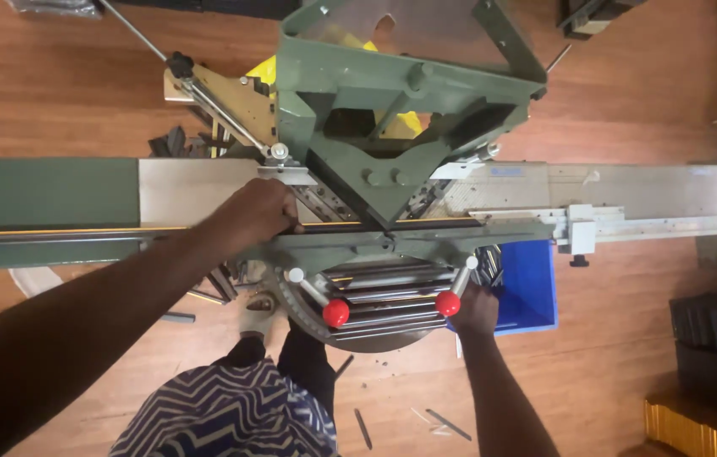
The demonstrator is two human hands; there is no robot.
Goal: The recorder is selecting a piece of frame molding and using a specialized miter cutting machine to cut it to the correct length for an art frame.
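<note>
The left hand [258, 211] presses closed fingers on a thin dark moulding strip [333, 227] lying along the green mitre cutter [392, 93]. The right hand [475, 310] grips near a red-knobbed lever [450, 300]. Just right of it, a blue bin [529, 288] holds dark offcuts.

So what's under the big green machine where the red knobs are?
Under the green machine there is wooden floor with dark offcut strips, a blue bin by the right hand, and the person's foot. The bin's contents are mostly covered.
</note>
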